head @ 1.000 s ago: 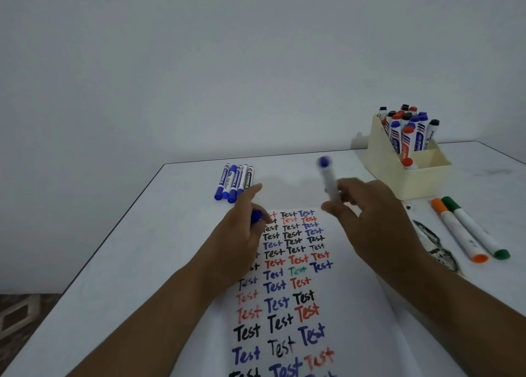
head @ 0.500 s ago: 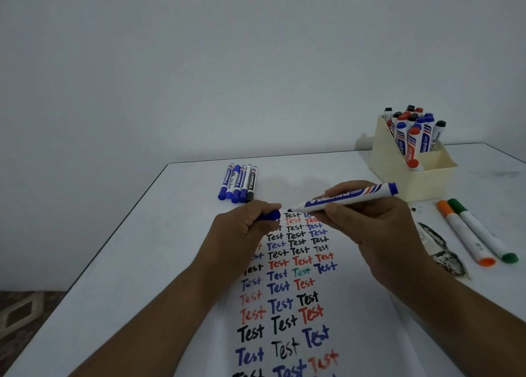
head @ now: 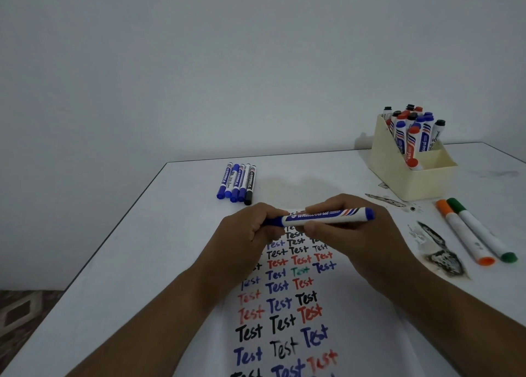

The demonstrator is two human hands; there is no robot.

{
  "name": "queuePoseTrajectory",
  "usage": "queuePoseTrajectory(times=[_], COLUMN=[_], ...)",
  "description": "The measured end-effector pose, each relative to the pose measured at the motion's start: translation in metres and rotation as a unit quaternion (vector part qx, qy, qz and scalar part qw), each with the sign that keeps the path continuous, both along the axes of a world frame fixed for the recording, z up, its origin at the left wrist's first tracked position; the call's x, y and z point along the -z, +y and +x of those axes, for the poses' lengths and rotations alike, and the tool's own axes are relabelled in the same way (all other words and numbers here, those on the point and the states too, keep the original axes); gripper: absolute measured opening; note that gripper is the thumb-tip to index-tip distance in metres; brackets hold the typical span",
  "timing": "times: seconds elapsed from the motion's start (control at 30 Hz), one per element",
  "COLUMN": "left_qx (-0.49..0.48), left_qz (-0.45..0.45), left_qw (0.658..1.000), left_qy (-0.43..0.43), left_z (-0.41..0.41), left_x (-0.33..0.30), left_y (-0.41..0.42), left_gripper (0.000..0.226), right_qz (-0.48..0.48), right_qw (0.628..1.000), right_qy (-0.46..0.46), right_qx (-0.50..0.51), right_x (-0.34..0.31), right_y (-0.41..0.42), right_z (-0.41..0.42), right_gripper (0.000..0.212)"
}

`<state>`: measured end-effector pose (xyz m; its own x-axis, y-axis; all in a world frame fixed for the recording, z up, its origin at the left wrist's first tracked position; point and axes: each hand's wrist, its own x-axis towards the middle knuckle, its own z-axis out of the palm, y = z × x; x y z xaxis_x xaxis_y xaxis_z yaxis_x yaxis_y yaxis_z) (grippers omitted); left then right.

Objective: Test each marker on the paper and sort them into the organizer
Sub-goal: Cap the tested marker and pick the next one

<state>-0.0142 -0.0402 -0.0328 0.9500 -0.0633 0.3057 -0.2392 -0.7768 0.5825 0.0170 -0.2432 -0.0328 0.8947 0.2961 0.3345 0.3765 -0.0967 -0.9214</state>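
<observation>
The white table [head: 142,248] carries a long paper [head: 327,334] filled with rows of "Test" in black, blue, red and green. At the far right the organizer [head: 412,183] stands crowded with upright markers; orange and green pens [head: 481,231] lie near it, and a row of five markers [head: 237,181] waits beyond the paper, well apart from the hands. Over the paper's top, the right hand [head: 350,234] grips the blue marker [head: 327,216] level, while the left hand [head: 250,231] pinches its cap [head: 273,221]. Half a second ago the bare tip pointed at the paper; now the cap meets the barrel, so this marker seems tested and probably goes to the organizer next.
</observation>
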Motion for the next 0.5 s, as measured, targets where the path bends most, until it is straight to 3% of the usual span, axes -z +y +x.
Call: queuePoseTrajectory(times=[0.2,0.5], left_qx=[-0.002,-0.024], left_qz=[-0.014,0.004], left_qw=[1.0,0.999], left_qy=[-0.019,0.034], left_z=[-0.0026,-0.002], left_x=[-0.0013,-0.0032], left_y=[-0.0032,-0.0091], left_gripper=[0.024,0.01], right_qz=[0.013,0.052], right_qw=[1.0,0.997], right_qy=[0.007,0.054], right_qx=[-0.006,-0.029], right_x=[-0.0009,0.0057], right_y=[-0.0003,0.0046], right_z=[-0.002,0.0011], right_gripper=[0.03,0.031])
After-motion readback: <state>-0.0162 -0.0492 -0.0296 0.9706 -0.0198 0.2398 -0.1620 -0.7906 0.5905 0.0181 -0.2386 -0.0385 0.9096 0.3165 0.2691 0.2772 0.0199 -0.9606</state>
